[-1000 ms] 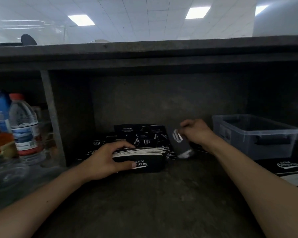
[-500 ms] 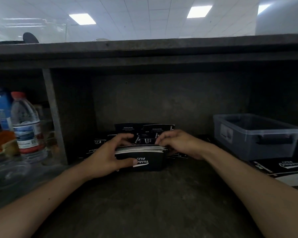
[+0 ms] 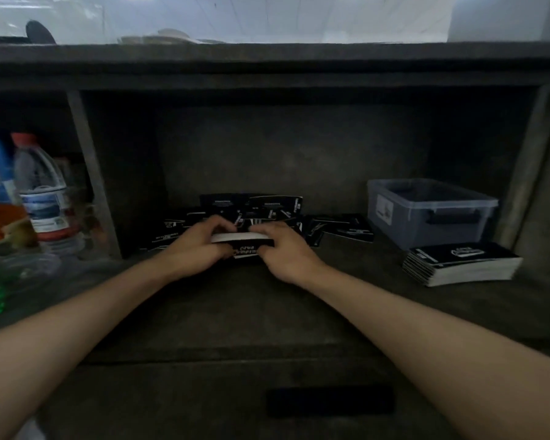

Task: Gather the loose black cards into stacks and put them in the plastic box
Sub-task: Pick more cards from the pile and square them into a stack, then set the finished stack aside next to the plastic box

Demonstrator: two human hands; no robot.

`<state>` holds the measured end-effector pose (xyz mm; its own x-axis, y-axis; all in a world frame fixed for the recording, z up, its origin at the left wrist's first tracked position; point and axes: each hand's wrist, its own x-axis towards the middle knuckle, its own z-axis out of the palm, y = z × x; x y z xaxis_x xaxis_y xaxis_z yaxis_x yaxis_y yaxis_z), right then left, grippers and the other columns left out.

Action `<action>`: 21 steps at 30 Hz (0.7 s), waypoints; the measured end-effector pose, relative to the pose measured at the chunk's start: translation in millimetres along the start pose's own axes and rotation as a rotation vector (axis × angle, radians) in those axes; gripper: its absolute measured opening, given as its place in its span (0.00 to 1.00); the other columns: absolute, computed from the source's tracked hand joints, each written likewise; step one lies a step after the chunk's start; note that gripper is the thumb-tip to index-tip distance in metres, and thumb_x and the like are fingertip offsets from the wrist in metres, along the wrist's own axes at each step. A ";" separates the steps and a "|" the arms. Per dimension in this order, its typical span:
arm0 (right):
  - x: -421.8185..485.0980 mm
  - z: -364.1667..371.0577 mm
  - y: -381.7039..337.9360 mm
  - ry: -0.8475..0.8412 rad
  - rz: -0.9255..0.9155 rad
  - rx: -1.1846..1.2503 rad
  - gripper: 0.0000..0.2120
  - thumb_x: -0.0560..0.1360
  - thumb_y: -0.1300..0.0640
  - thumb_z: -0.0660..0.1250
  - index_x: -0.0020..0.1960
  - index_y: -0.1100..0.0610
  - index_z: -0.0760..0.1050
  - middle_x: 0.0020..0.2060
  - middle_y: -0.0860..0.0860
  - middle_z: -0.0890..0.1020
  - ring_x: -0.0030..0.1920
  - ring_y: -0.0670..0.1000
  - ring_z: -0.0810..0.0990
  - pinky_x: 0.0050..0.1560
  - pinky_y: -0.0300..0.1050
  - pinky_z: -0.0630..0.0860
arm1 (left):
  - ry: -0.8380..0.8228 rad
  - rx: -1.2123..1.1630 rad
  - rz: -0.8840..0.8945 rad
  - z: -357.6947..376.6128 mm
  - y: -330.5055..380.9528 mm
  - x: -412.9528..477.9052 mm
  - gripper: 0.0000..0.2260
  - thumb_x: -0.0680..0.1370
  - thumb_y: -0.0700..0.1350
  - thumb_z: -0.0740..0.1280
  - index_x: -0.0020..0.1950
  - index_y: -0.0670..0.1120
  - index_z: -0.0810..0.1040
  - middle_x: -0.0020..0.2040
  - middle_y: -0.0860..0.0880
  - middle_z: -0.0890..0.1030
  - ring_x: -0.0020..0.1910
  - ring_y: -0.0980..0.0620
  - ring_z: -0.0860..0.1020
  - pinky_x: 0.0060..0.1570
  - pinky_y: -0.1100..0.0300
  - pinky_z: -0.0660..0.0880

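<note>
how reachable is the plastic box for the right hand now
Probably yes: the right hand grips the card stack, but the plastic box stands on its right, with only flat loose cards lying between them.

Beyond my fingers (image 3: 219, 222), which clasp the card stack (image 3: 242, 238), loose cards (image 3: 251, 206) crowd the floor up to the back wall (image 3: 292, 154). Right of the fingers more cards lie scattered, then comes the plastic box (image 3: 432, 211), with a finished stack (image 3: 461, 265) near its front. Left of them a divider (image 3: 92, 176) walls off the bottles (image 3: 42, 198). Nearer me I see open shelf floor (image 3: 251, 312); the shelf top (image 3: 267, 65) hangs overhead.
</note>
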<state>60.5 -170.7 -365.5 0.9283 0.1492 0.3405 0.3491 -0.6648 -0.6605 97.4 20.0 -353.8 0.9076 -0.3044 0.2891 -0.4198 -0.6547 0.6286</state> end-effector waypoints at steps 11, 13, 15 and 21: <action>-98.3 -106.3 21.2 0.290 -0.039 0.062 0.11 0.69 0.48 0.72 0.52 0.44 0.81 0.46 0.40 0.83 0.48 0.37 0.80 0.44 0.30 0.73 | 0.062 -0.285 0.082 44.9 94.4 -51.9 0.12 0.73 0.39 0.71 0.44 0.58 0.84 0.40 0.61 0.85 0.40 0.67 0.80 0.38 0.72 0.74; -124.6 -138.6 36.6 0.335 0.076 0.017 0.14 0.67 0.45 0.73 0.52 0.42 0.79 0.45 0.38 0.81 0.45 0.36 0.79 0.39 0.28 0.72 | -0.044 -0.392 0.002 74.8 129.4 -59.3 0.09 0.73 0.40 0.70 0.39 0.54 0.85 0.38 0.56 0.84 0.39 0.60 0.81 0.34 0.68 0.78; -148.4 -168.7 54.6 0.384 0.227 -0.020 0.19 0.66 0.44 0.75 0.56 0.43 0.77 0.47 0.39 0.80 0.45 0.38 0.79 0.41 0.33 0.72 | -0.154 -0.492 -0.075 104.3 163.6 -62.1 0.08 0.74 0.40 0.70 0.38 0.51 0.83 0.41 0.52 0.83 0.42 0.55 0.81 0.37 0.60 0.83; -201.6 -231.8 97.4 0.509 0.492 -0.071 0.26 0.66 0.45 0.75 0.62 0.50 0.74 0.49 0.48 0.80 0.44 0.44 0.78 0.43 0.41 0.71 | -0.222 -0.455 -0.061 170.8 237.8 -52.3 0.09 0.70 0.45 0.76 0.47 0.50 0.78 0.46 0.51 0.80 0.44 0.53 0.81 0.36 0.56 0.83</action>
<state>-122.3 -435.2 -343.3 0.7951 -0.5297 0.2954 -0.1208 -0.6156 -0.7788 -50.2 -238.0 -342.7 0.8874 -0.4469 0.1129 -0.2779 -0.3233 0.9046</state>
